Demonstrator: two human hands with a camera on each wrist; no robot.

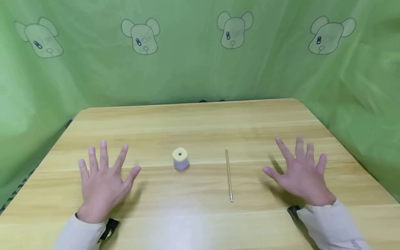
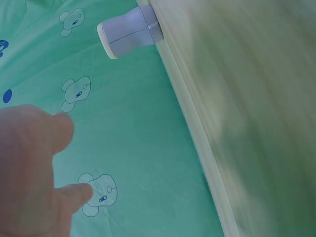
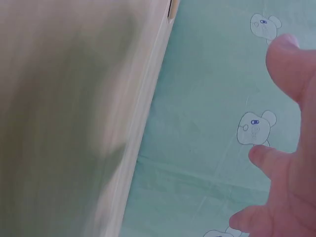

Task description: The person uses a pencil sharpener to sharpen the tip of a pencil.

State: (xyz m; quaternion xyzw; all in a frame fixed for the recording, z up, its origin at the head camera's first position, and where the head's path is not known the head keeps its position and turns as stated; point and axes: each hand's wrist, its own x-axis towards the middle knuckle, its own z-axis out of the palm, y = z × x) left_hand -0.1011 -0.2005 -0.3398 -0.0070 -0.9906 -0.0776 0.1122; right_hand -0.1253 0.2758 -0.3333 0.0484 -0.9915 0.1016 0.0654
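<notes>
What looks like a pencil sharpener (image 1: 180, 159), lavender with a cream top and a small dark hole, stands upright left of the table's middle. To its right lies a thin, light wooden pencil (image 1: 229, 177), its silver ferrule end toward me. My left hand (image 1: 104, 185) is held over the table left of the sharpener, fingers spread and holding nothing. Fingers also spread, my right hand (image 1: 301, 177) hovers right of the pencil with nothing in it. The sharpener (image 2: 129, 32) shows in the left wrist view; a bit of the pencil (image 3: 173, 9) shows at the right wrist view's top edge.
The wooden table (image 1: 187, 121) has rounded far corners. A green curtain (image 1: 187, 76) with printed bear heads hangs behind it and along both sides. Dark straps or devices (image 1: 109, 229) sit at both wrists by the pale sleeves.
</notes>
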